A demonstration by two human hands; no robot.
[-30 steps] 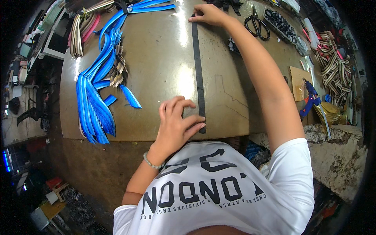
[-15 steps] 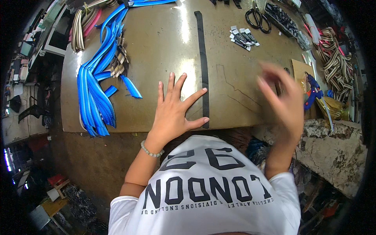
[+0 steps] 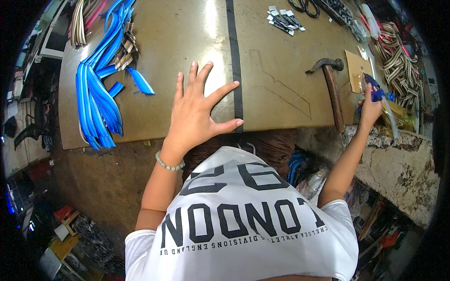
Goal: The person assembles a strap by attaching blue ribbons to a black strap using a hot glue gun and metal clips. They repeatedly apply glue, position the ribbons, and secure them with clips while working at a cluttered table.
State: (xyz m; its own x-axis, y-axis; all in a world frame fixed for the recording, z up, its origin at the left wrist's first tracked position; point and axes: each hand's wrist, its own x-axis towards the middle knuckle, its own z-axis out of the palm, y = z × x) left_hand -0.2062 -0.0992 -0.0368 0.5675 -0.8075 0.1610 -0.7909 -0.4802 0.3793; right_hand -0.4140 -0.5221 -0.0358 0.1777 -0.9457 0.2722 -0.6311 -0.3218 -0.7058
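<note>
A narrow black webbing strap [image 3: 233, 47] lies straight across the table toward me. My left hand [image 3: 191, 105] rests flat with fingers spread, its thumb and index fingertip touching the strap's near part. At the right side of the table, my right hand [image 3: 371, 110] is closed around a blue glue gun [image 3: 377, 94], partly hidden by the fingers. A translucent glue stick [image 3: 390, 117] sticks out of it toward me. Left of that hand lies a hammer [image 3: 333, 93] with a wooden handle, its end at the table's front edge.
Blue striped straps [image 3: 96, 103] lie bundled at the left. Small black-and-white labels [image 3: 285, 21] and black scissors [image 3: 307, 6] are at the back right. A brown cardboard piece [image 3: 354, 70] lies beyond the glue gun, near coiled striped cords [image 3: 401, 70]. Lines are drawn on the tabletop [image 3: 276, 110].
My right hand has moved rightward from above the table and closed on the glue gun, uncovering the hammer. My left hand stays on the strap. The whole view has shifted slightly.
</note>
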